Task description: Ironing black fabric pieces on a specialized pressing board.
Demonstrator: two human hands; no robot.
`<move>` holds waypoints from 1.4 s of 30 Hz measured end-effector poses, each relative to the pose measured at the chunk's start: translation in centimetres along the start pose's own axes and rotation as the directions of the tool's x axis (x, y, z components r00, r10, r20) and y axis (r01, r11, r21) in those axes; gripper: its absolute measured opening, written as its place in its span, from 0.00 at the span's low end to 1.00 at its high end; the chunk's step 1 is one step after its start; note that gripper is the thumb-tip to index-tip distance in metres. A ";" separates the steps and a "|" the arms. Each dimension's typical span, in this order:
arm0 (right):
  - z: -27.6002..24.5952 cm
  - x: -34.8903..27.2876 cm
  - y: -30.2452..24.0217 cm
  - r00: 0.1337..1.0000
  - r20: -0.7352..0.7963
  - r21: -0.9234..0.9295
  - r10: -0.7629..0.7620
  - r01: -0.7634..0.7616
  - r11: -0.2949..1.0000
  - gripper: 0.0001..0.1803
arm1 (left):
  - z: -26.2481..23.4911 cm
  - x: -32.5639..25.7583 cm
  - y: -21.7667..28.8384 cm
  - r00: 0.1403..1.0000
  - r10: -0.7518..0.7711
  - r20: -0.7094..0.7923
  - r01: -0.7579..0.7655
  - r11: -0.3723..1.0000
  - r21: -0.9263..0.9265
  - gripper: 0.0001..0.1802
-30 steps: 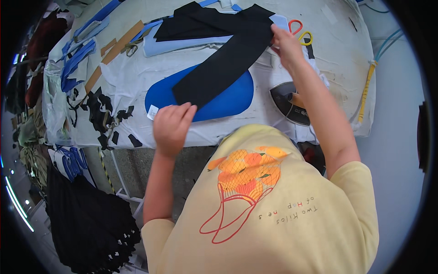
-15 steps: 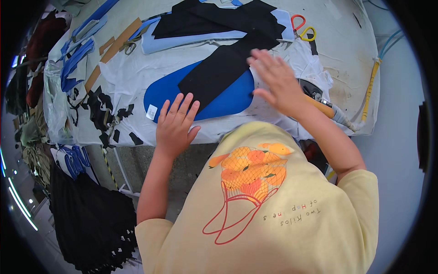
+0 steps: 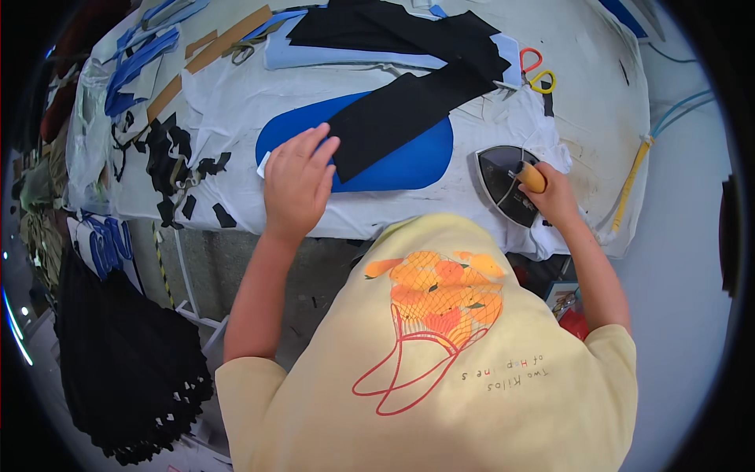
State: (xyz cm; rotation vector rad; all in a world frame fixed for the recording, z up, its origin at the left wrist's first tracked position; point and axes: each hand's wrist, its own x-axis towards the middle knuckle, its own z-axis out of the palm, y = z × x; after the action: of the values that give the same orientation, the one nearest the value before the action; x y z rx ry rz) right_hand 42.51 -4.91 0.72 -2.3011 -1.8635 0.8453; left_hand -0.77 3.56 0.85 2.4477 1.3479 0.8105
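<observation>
My right hand (image 3: 555,198) is wrapped round the wooden handle of an iron (image 3: 502,182), at the right of the table's near edge. My left hand (image 3: 296,185), fingers stretched out, is over the near left part of a blue oval board (image 3: 421,165). Its fingertips are beside the left end of a black fabric piece (image 3: 385,130); whether they touch it I cannot tell. That piece slants across the board, and its far end meets a pile of black fabric pieces (image 3: 393,31) lying on light blue material (image 3: 330,55).
Scissors (image 3: 537,72) with red and yellow handles lie beyond the iron. Black scraps (image 3: 169,153) and a brown strip (image 3: 165,96) are at the left of the white-covered table (image 3: 228,102). A yellow-wrapped cord (image 3: 631,185) runs along the right side. Black cloth (image 3: 126,370) hangs at the lower left.
My right hand has gone from above the black fabric to the iron's handle and gripped it. The iron now stands turned and in fuller view. My left hand has lifted slightly.
</observation>
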 end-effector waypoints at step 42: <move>0.8 -0.5 -2.0 0.999 0.032 -0.154 0.018 -0.013 0.988 0.24 | -0.8 -0.5 0.9 0.960 0.181 0.216 -0.186 0.983 0.001 0.21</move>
State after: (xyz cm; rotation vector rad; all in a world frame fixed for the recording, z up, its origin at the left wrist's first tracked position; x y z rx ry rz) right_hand 40.32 -5.12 0.97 -2.4069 -1.9938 0.7722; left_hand -0.85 2.60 1.71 2.6179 1.0708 0.5505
